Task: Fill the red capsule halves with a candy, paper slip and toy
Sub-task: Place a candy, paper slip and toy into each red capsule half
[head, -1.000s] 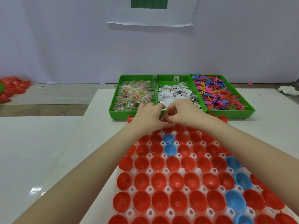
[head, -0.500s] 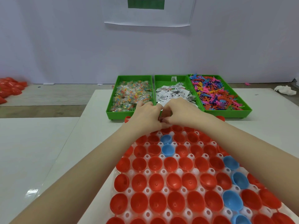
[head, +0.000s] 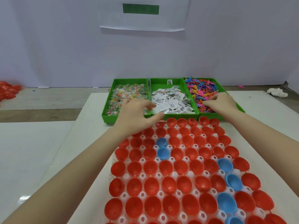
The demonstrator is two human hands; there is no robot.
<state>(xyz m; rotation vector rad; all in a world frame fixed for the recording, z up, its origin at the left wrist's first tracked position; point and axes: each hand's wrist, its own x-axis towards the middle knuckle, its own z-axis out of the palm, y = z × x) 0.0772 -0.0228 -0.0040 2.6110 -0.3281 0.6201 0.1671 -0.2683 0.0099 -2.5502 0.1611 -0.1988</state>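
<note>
Red capsule halves [head: 168, 167] are filling the lower frame; both hands are splitting apart now, left hand [head: 135, 113] hovering loose near the paper slips [head: 171, 102], right hand [head: 221, 102] reaching into the toys [head: 202, 89], grasp unclear.

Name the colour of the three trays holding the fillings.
Bright green trays, seen in the head view.

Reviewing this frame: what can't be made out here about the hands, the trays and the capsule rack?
Head view only:
- Left hand: motion-blurred fingers; whether it holds anything is unclear.
- Right hand: fingertips buried among the toys; a grip can't be confirmed.
- Paper slips: print too small to read.
- Far-row capsule halves: contents too small and partly behind the left hand.
- Capsule rack: cut off by the bottom edge.
</note>
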